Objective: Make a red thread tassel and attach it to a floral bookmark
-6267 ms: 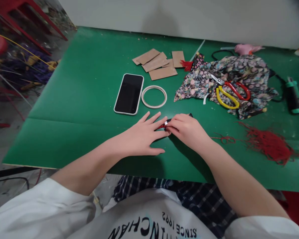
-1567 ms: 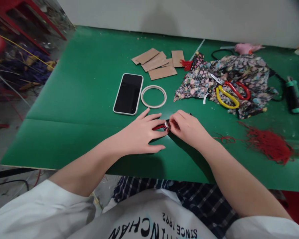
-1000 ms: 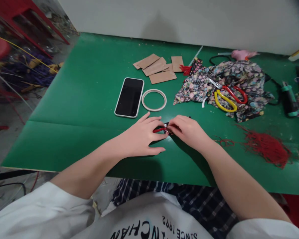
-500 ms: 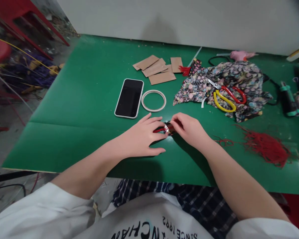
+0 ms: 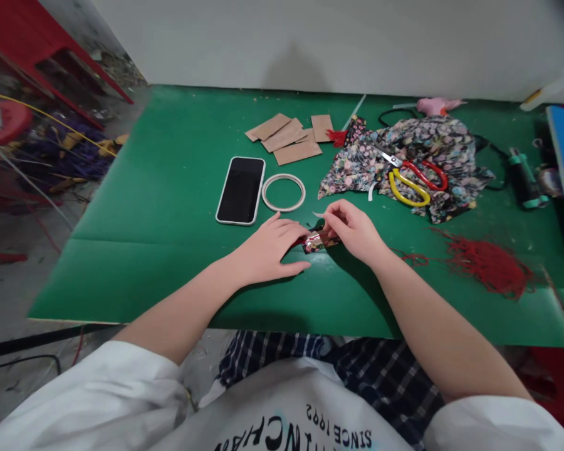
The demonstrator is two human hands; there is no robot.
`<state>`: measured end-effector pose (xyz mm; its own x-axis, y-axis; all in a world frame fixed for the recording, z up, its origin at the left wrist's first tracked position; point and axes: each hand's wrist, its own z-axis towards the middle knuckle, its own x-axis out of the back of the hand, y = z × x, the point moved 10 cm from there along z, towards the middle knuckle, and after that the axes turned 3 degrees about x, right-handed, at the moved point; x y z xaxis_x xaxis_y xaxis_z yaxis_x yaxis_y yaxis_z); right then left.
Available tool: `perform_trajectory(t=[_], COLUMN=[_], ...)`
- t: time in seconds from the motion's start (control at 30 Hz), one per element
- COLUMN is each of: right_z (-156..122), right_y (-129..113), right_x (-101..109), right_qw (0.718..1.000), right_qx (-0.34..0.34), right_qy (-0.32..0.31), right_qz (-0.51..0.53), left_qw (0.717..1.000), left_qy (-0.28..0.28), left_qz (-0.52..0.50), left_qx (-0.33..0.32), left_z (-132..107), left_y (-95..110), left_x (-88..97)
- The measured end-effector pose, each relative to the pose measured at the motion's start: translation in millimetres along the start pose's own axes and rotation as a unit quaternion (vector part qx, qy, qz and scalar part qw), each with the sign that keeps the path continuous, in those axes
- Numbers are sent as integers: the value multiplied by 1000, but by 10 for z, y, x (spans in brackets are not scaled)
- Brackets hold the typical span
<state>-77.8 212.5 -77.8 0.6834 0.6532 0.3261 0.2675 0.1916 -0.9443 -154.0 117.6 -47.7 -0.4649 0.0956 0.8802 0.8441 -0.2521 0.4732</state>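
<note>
My left hand (image 5: 273, 249) lies flat on the table with its fingers stretched out, the fingertips on the left end of a small floral fabric-covered piece (image 5: 314, 244). This piece has a shiny strip across it, and a bit of red shows at its left end. My right hand (image 5: 356, 233) is closed in a pinch over the right end, a thin white strip (image 5: 318, 215), like tape backing, sticking out leftward from its fingertips. Part of the piece is hidden beneath both hands. Just beyond them lies a roll of tape (image 5: 284, 210).
A phone (image 5: 240, 191) and several brown cards (image 5: 297, 152) lie on the green table (image 5: 169, 188). Red-and-yellow scissors (image 5: 410, 199) rest on floral fabric (image 5: 352, 169). Red threads (image 5: 491, 263) are at right, near a green-and-black tool (image 5: 526, 181). A pink glue gun (image 5: 436, 106) lies behind.
My right hand has lifted slightly away from the piece, and a white strip now shows in its fingers. More of the piece is uncovered. My left hand stays over it; the view has shifted a little.
</note>
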Motion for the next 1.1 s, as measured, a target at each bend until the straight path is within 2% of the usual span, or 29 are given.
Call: perform_trajectory(t=[0.17,0.27,0.33,0.47,0.57,0.67,0.77,0.8,0.87,0.93,1.0,1.1], right_z=[28,24,1,-123,-255,-341,-384,-381,-374,-383,-384,-391], right_y=[60,48,3,-62,-86,-39,-68,-94,-135,-137,-136,-165], right_x=[11,122,285,729,988,1048,889,762,413,168,82,87], right_qw=[994,989,988,978,933,886,872,876,880,873,869,864], right_qx=[-24,-10,21,83,120,126,156,178,227,241,235,230], right_qy=[3,44,91,187,224,215,185,153,46,-34,-66,-76], right_qz=[107,140,119,-49,-254,-392,-425,-420,-416,-423,-431,-442], left_qw=[998,995,990,976,964,960,956,955,954,955,955,956], left_qy=[47,80,104,160,190,195,194,194,192,190,188,188], left_qz=[2,31,61,122,148,165,180,184,191,194,195,193], left_qx=[29,53,72,89,109,118,123,126,127,123,119,119], left_z=[57,-18,-113,-315,-413,-447,-450,-444,-416,-368,-314,-264], left_y=[-60,-113,-146,-125,-103,-64,-28,-20,-5,8,13,0], left_x=[50,94,113,107,97,93,107,111,108,90,69,53])
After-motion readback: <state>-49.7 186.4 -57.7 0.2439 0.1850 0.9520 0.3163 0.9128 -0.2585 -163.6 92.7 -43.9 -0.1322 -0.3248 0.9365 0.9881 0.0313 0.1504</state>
